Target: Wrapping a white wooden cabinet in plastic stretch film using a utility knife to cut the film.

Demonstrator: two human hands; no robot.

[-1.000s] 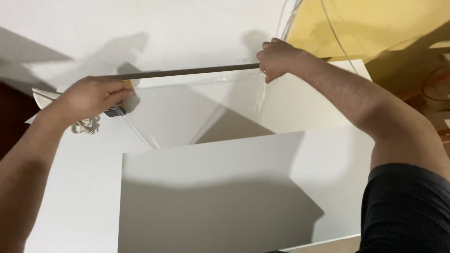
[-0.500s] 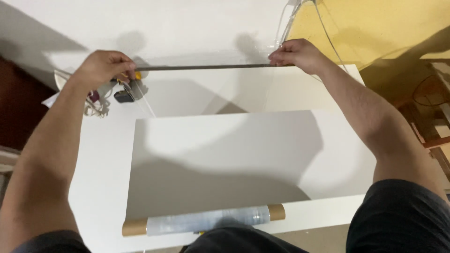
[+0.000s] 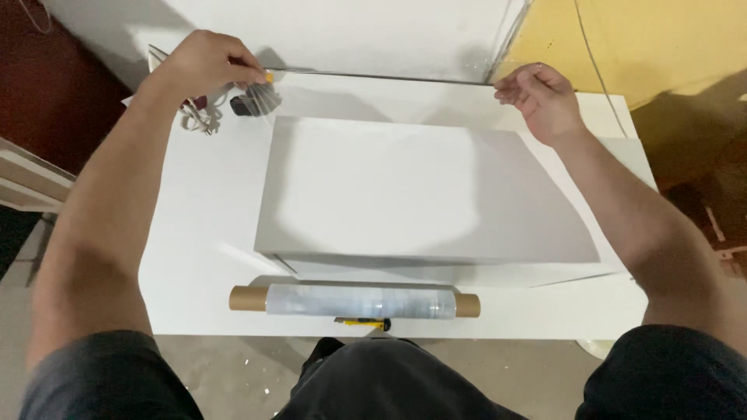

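My left hand (image 3: 204, 64) pinches the left end of a stretched edge of clear plastic film (image 3: 373, 78), with a small yellow bit at the fingertips. The film's edge runs right along the far side of a flat white panel (image 3: 405, 187) lying on the white table (image 3: 194, 233). My right hand (image 3: 541, 99) hovers just past the film's right end, fingers apart and holding nothing. A roll of clear stretch film on a cardboard core (image 3: 354, 301) lies along the table's near edge.
A yellow utility knife (image 3: 362, 322) lies just in front of the roll. A small dark object (image 3: 247, 105) and a coiled white cord (image 3: 196, 117) sit under my left hand. A white wall stands behind the table, a yellow surface (image 3: 661, 47) at right.
Both hands came down toward the panel's far edge. My right hand let go of the film's edge and opened. My left hand kept its hold.
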